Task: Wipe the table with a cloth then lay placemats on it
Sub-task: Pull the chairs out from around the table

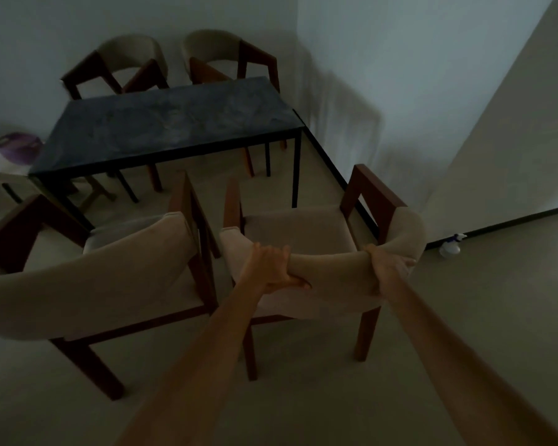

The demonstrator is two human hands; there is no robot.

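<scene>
A dark stone-topped table (174,123) on thin black legs stands ahead in a dim room, its top bare. On the near right, a beige padded chair (306,233) with brown wooden arms stands pulled back from the table. My left hand (271,268) grips the left part of its curved backrest, fingers over the top and thumb underneath. My right hand (388,267) grips the right part of the same backrest. No cloth or placemats are in view.
A second beige chair (110,268) stands close on the left. Two more chairs (132,64) stand beyond the table by the wall. A white spray bottle (451,247) lies on the floor at the right wall. A purple object (18,149) sits at the far left.
</scene>
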